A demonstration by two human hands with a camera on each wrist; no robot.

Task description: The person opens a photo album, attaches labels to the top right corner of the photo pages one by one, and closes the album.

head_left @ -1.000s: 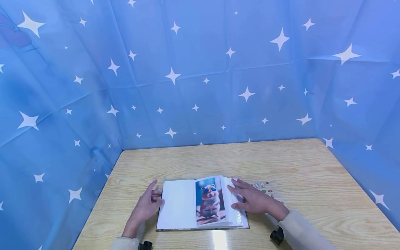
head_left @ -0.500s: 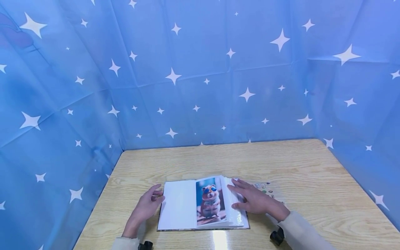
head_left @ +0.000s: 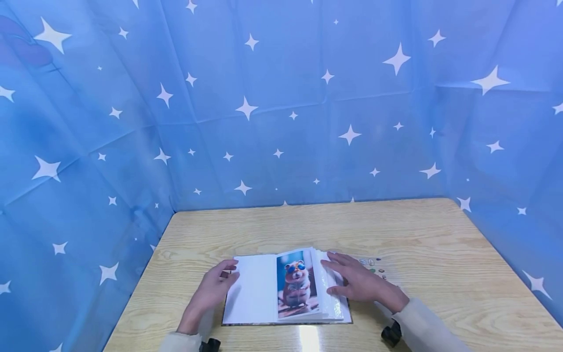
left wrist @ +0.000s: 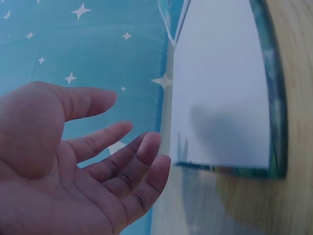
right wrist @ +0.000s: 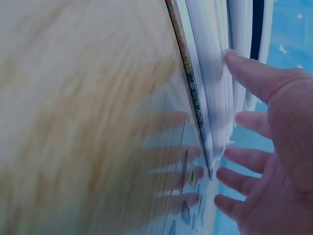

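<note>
A photo album (head_left: pixel 252 288) lies spread on the table. Its left page is blank white, and a picture of a hamster in sunglasses (head_left: pixel 296 286) shows on the right, above a stack of pages. My left hand (head_left: pixel 212 287) is held over the album's left edge; the left wrist view shows that hand (left wrist: pixel 98 161) with loosely bent fingers and nothing between them. On the album's right side rests my right hand (head_left: pixel 358 279), fingers spread. In the right wrist view its thumb (right wrist: pixel 244 68) touches or nearly touches the page edges (right wrist: pixel 210 54).
A clear sheet with small coloured pictures (head_left: pixel 372 270) lies beside the album, partly hidden by the right hand and forearm. The wooden table (head_left: pixel 308 222) reaches back to a blue curtain with white stars (head_left: pixel 281 98).
My left hand has moved to the right, from beside the album to over its left edge. The right hand stays put on the pages, and the head view has shifted slightly.
</note>
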